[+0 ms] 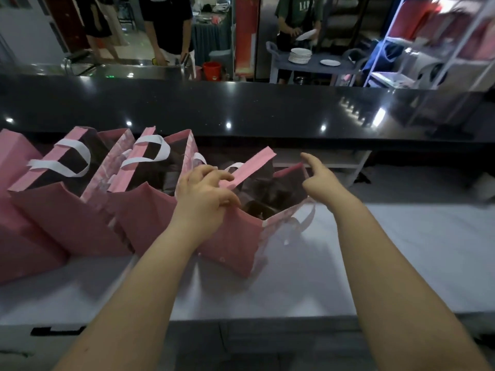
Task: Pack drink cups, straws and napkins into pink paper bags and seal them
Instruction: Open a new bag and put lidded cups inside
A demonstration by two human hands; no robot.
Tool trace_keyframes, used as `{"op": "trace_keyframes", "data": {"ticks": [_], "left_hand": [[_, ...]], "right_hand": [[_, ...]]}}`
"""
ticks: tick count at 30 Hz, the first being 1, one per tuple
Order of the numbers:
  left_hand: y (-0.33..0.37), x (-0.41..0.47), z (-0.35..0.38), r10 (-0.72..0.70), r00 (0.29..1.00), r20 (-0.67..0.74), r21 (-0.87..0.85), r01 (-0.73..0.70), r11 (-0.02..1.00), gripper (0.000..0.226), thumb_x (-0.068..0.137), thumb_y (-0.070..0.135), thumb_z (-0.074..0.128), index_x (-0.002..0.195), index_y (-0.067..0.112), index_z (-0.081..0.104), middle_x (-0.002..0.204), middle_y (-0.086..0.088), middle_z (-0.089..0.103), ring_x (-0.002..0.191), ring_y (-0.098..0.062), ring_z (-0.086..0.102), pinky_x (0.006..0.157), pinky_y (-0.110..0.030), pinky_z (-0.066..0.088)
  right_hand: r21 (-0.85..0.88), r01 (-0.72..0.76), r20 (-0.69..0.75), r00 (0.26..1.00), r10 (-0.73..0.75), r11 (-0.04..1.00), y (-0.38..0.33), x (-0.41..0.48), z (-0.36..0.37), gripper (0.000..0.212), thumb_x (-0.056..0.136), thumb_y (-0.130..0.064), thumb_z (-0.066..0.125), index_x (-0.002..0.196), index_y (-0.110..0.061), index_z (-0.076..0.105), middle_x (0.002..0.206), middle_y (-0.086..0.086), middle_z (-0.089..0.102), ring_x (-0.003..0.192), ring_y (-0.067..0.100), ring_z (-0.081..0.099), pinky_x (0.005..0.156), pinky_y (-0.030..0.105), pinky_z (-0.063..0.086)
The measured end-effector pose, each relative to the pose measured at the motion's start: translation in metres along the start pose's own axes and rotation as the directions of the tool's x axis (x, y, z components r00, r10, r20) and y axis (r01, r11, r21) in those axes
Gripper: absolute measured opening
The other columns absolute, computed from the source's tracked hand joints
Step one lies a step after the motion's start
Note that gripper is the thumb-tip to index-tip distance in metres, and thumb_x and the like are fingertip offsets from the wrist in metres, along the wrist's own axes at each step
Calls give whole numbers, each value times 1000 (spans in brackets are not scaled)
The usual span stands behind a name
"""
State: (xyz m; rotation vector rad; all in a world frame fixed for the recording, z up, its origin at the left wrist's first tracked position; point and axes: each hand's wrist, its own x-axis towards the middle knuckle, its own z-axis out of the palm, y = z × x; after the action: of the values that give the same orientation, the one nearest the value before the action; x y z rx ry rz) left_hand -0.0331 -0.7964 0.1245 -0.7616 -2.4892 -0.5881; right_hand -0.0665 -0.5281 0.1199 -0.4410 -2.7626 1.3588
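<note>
Gripping bag [235, 236] by near rim with left hand [206, 191]; right hand [318, 180] over far rim, index out, holding nothing. Standing open on white table [401, 263], other bags [67, 210] lined up left. Behind, glossy black counter [241, 108]; beyond, plates [300, 55], red bucket [212, 69], shelf [428, 49].

I log a restaurant service area: glossy black counter [241, 108], stacked white plates [300, 55] on a grey cart [281, 68], a person [297, 12] holding a plate [306, 36], red bucket [212, 69], pink paper bags [67, 210] lined on white worktop [401, 250].
</note>
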Motion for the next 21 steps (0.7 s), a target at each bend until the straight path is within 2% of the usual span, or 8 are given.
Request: {"op": "trace_keyframes", "data": {"ticks": [2,7,9,11,14,17,19,21], "left_hand": [[0,2,6,11,999,-35,4,-11,1000,28,67,-3,80,68,25,79,102,-3,73,101,-44,59,84,-59,45],[-12,3,16,-174,980,-96,-7,174,985,22,72,3,77,72,26,79,114,-5,68,113,-43,50,91,-52,36],[-15,4,19,-240,966,-94,-26,239,971,19,78,7,75,79,25,80,127,-8,63,121,-42,45,96,-52,32],[-16,1,22,-253,959,-129,-59,247,967,18,82,8,73,91,21,80,135,-11,59,126,-40,44,101,-51,32],[-15,-14,24,-166,935,-312,-160,121,980,26,84,-2,68,106,10,76,129,-16,62,125,-37,51,103,-54,40],[-8,-42,25,-178,885,-430,-353,16,935,21,91,3,61,109,5,71,116,-8,66,113,-23,59,101,-40,46],[0,-63,24,-311,874,-374,-543,65,837,18,95,19,59,111,13,66,108,1,65,102,-9,61,91,-26,50],[7,-81,25,-419,880,-226,-692,157,704,23,93,32,62,112,18,62,103,4,65,92,-6,63,81,-17,50]], "right_hand": [[-43,-37,61,997,40,998,5,-15,-7,91,80,12,41,149,-44,21,148,7,36,90,14,55,55,23,50],[-45,-111,81,990,115,993,15,-44,-11,88,82,2,46,151,-39,11,126,1,41,94,17,53,72,30,47],[-2,-101,72,992,101,995,19,-54,-9,76,86,-10,52,151,-34,19,114,-5,44,87,7,51,65,24,41],[96,-70,22,997,68,993,22,-62,-8,53,91,-26,56,141,-32,40,104,-10,50,85,0,48,62,18,36],[354,-47,-91,992,85,934,31,-71,-6,17,97,-40,50,109,-34,60,105,-13,60,99,9,55,75,24,44],[574,-47,-104,986,130,818,47,-80,1,20,99,-21,47,110,-22,64,108,2,66,106,21,62,87,36,52],[614,-18,-119,986,115,789,58,-86,11,20,99,-12,49,108,-18,65,106,4,68,103,21,65,86,38,55],[646,23,-169,979,113,763,67,-91,23,18,98,-10,52,105,-19,66,104,3,70,99,20,66,87,39,55]]}}
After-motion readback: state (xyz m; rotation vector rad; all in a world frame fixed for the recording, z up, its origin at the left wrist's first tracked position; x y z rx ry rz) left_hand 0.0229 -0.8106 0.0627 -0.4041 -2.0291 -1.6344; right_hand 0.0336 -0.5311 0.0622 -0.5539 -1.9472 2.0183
